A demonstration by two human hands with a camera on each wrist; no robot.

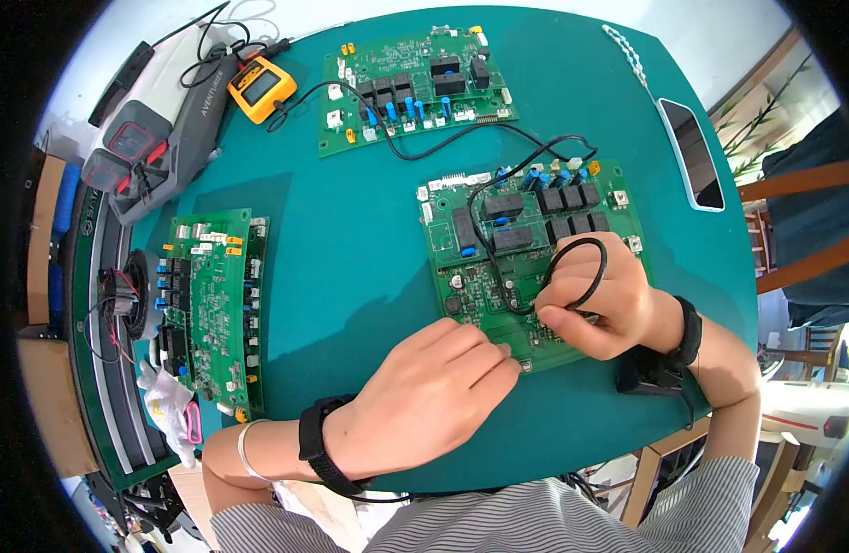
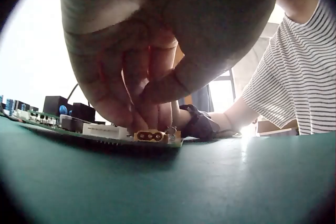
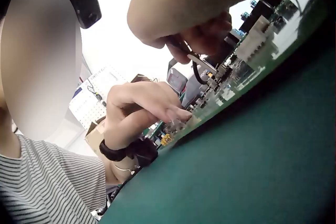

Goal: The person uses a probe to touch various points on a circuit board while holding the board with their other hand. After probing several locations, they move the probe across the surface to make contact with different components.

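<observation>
A green circuit board (image 1: 484,286) with black relays and blue capacitors lies on the table. Over its near right part, my right hand (image 1: 600,295) pinches a test probe, whose metal tip (image 3: 202,65) points down at the board in the right wrist view. From this hand loops a black cable (image 1: 480,235), running back to a yellow handheld meter (image 1: 261,89). Bent fingers of my left hand (image 1: 434,392) grip the board's near corner, beside a yellow connector (image 2: 150,136). The thumb lies against the fingers in the left wrist view, and the hand partly covers that corner.
A second circuit board (image 1: 337,138) lies at the back, a third board (image 1: 212,313) at the left. Grey equipment (image 1: 180,129) stands back left. A phone (image 1: 692,155) lies far right, and a black object (image 1: 650,370) sits by my right wrist.
</observation>
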